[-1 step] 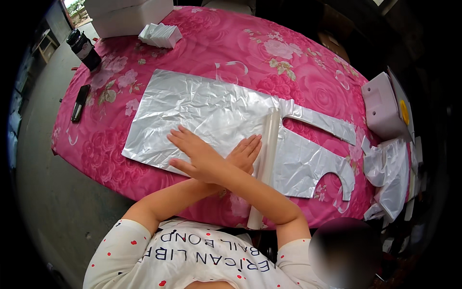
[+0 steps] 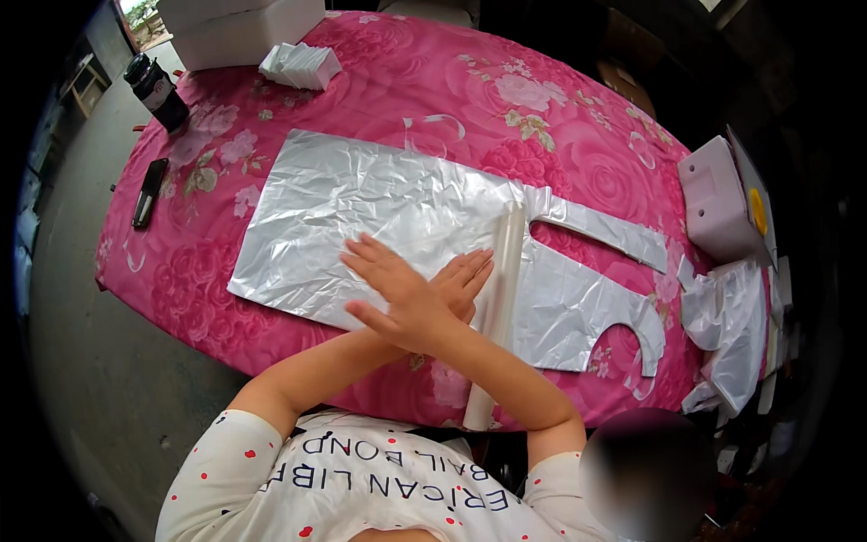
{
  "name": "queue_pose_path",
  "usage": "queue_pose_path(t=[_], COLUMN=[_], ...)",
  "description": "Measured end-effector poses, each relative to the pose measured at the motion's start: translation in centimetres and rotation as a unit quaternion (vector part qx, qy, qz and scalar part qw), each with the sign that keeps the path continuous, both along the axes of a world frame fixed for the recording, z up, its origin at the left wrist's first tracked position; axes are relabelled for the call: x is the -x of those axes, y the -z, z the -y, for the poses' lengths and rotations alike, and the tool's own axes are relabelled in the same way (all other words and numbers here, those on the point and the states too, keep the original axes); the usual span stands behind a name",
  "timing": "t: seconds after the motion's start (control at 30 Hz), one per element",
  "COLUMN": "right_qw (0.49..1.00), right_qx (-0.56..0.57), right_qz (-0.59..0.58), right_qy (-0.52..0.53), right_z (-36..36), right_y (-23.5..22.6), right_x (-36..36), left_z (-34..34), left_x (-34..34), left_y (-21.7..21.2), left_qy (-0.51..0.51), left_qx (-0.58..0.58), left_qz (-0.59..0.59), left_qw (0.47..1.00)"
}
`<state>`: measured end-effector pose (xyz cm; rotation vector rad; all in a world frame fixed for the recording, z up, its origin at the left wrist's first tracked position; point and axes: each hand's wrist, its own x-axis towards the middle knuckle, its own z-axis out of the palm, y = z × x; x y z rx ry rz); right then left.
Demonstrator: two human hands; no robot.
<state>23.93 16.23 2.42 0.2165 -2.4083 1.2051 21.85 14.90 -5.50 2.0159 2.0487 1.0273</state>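
A flat, silvery-white plastic carrier bag (image 2: 334, 190) with cut-out handles lies spread on the table, creased all over. Across it, near the handle end, rests a long pale translucent tube-like bar (image 2: 502, 289). My forearms cross, the right over the left. My left hand (image 2: 461, 281) lies on the plastic with fingers stretched, its tips right beside the bar. Over the plastic to the left, my right hand (image 2: 390, 291) is spread with its thumb apart; whether its palm touches the sheet I cannot tell. Neither hand grips anything.
A pink flowered cloth (image 2: 379, 81) covers the table. Toward the back left stand a white foam box (image 2: 244, 32), a stack of white packets (image 2: 302, 66) and a dark bottle (image 2: 156, 93). A phone (image 2: 150, 193) lies left. On the right are a pinkish box (image 2: 718, 199) and crumpled white bags (image 2: 727, 325).
My right hand has shifted a little to the right, closer to my left hand. The left hand, the bag and the bar look almost unchanged.
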Motion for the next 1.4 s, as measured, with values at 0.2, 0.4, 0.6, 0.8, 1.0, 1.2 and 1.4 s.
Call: queue_pose_path(t=[0.2,0.4,0.6,0.8,1.0,1.2,1.4], right_qw=[0.955,0.957,0.947,0.95,0.967,0.947,0.978], right_qx=[-0.06,-0.212,-0.265,0.085,-0.238,-0.299,-0.158], right_qz=[-0.027,0.141,0.185,0.088,0.059,0.048,0.049], right_qy=[0.288,0.138,0.005,-0.286,-0.072,-0.107,0.129], right_z=[-10.7,-13.3,-6.8,3.1,-0.8,4.9,13.1], right_y=[1.1,3.8,3.4,-1.6,4.4,6.4,7.1], right_x=[-10.8,-13.8,-4.7,2.9,6.4,14.7,17.8], left_z=[-7.3,-8.6,-0.2,14.9,25.8,27.7,26.6], left_x=[2.7,4.5,10.2,16.5,13.9,9.4,7.6], left_y=[-1.4,-2.0,-4.6,-5.6,-4.1,-5.5,-3.4], left_qy=[-0.057,-0.094,-0.124,-0.241,-0.29,-0.38,-0.5], left_qx=[-0.058,0.021,-0.031,-0.11,-0.086,0.07,0.205], left_qz=[0.694,0.874,0.761,0.682,0.604,0.377,0.045], left_qw=[0.716,0.476,0.637,0.682,0.738,0.842,0.84])
